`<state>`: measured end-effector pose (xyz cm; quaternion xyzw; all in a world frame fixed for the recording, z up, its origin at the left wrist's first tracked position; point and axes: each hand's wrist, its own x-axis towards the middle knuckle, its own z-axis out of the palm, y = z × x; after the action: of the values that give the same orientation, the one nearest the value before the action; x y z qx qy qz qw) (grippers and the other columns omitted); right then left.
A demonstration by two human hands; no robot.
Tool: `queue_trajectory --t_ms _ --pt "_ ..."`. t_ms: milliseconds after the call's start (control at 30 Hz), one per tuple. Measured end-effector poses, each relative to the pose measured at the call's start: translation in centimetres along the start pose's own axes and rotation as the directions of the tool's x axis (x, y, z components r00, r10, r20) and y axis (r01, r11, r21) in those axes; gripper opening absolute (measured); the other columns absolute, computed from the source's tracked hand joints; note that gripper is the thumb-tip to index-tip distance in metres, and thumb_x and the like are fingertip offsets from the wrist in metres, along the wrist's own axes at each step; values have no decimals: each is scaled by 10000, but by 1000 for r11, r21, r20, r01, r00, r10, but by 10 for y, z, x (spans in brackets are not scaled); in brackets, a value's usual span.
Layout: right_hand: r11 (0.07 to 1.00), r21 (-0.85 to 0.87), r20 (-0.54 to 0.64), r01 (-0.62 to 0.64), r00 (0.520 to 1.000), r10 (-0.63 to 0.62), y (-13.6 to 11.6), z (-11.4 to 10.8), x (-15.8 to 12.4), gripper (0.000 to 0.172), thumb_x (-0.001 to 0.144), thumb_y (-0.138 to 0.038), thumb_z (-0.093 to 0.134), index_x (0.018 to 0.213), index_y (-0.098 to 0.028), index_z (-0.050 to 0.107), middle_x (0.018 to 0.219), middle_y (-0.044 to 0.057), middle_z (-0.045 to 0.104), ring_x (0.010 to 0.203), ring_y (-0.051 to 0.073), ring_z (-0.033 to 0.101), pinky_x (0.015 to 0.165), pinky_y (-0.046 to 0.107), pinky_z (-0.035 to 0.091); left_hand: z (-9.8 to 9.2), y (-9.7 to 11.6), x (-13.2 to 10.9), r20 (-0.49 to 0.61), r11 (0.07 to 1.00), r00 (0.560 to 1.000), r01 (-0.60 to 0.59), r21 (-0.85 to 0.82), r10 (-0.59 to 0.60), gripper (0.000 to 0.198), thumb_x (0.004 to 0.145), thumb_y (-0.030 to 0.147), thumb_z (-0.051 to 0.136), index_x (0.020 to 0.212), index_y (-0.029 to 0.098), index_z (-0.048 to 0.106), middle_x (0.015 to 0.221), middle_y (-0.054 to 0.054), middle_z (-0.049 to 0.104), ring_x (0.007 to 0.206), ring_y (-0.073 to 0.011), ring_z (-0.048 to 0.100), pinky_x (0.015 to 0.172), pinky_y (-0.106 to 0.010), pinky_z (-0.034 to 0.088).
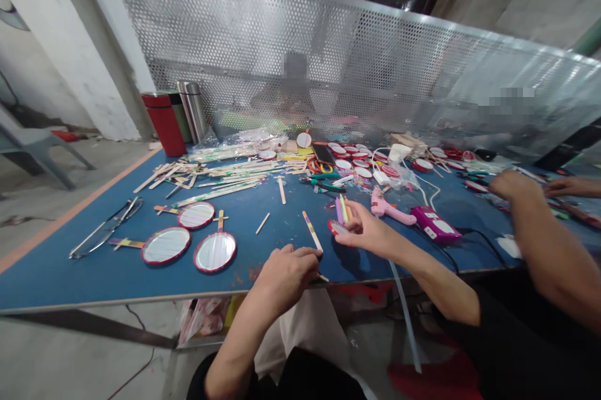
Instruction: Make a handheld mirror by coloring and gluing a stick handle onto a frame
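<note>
My left hand (290, 271) rests at the table's front edge, fingers curled, with its fingertips on the lower end of a wooden craft stick (310, 228) whose upper part is coloured. The tip of another pale stick (323, 277) shows beneath that hand. Just above the table, my right hand (369, 230) is closed round several crayon-like sticks (344, 207) in purple, yellow and orange, together with a small red-rimmed round mirror (335, 226). To the left lie three hand mirrors with stick handles: an upper one (196, 215), a left one (165, 245) and a lower one (215, 252).
Eyeglasses (107, 229) lie at the left; flasks (164, 124) stand behind. Loose sticks (225, 178) and red-rimmed mirrors (361, 172) cover the back. At right are a pink glue gun (392, 207), a purple box (436, 225) with cords, and a co-worker's hand (514, 186).
</note>
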<state>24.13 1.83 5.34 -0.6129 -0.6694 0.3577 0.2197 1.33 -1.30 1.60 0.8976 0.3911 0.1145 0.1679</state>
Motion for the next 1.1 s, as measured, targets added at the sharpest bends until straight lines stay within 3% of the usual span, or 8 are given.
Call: queue_trajectory --t_ms 133,400,533,600,700,833,900,1100 --pt "911 -412 -52 -26 999 5 -10 8 -11 997 713 -482 674 1496 -152 152 1116 128 661 963 298 635 790 377 433 -1 0 1 13 1000 1000 2 -18 -2 206 960 245 449 901 237 646 1285 17 639 973 -210 648 950 -461 461" --pt "718 -694 -104 -44 994 -40 -9 8 -17 1058 685 -447 687 1518 -129 117 1306 211 572 1079 384 615 807 401 457 -1 -1 1 -2 998 1000 -1 -70 1 200 958 240 457 893 229 646 1296 24 634 1034 -225 637 993 -486 437" --pt "683 -730 -85 -26 995 -52 -6 8 -19 1046 699 -439 688 1512 -114 117 1363 224 526 1099 388 608 830 422 463 0 -1 0 -9 998 1000 -9 -65 9 201 959 235 453 911 230 649 1290 24 638 1034 -228 639 995 -487 433" --pt "674 -738 -69 -13 996 -56 -6 8 -20 953 709 -470 687 1476 -123 241 1345 215 546 1095 391 607 825 427 467 0 -2 0 -6 998 1000 -14 -61 14 205 958 236 456 899 230 652 1292 15 637 1035 -227 639 987 -467 437" --pt "691 -723 -85 -2 993 -85 -3 2 -24 612 773 -506 632 1279 -181 514 1230 150 639 1077 349 619 827 400 470 0 -2 1 3 998 1000 -15 -53 15 224 962 249 446 881 229 653 1285 4 641 1022 -220 642 978 -448 440" --pt "744 -667 -258 -33 947 -190 17 -18 -35 264 908 -408 487 1033 -232 641 1094 63 702 1000 255 646 817 345 474 -1 -2 0 -1 998 1000 -15 -53 15 240 970 239 421 879 227 644 1295 9 635 1042 -224 635 984 -459 434" --pt "667 -745 -261 -3 921 -288 34 -30 -43 256 944 -293 419 979 -214 660 1039 70 709 956 234 648 821 339 468 0 -2 0 1 998 1000 -18 -62 18 233 968 237 424 881 229 641 1298 7 632 1056 -224 630 984 -456 433" --pt "245 -945 97 218 899 -426 72 -37 -57 331 842 -5 433 1004 -173 668 858 87 678 773 224 599 668 331 404 3 -6 1 -6 998 1000 -25 -60 25 200 953 229 449 895 238 640 1297 4 633 1078 -218 625 981 -437 436"
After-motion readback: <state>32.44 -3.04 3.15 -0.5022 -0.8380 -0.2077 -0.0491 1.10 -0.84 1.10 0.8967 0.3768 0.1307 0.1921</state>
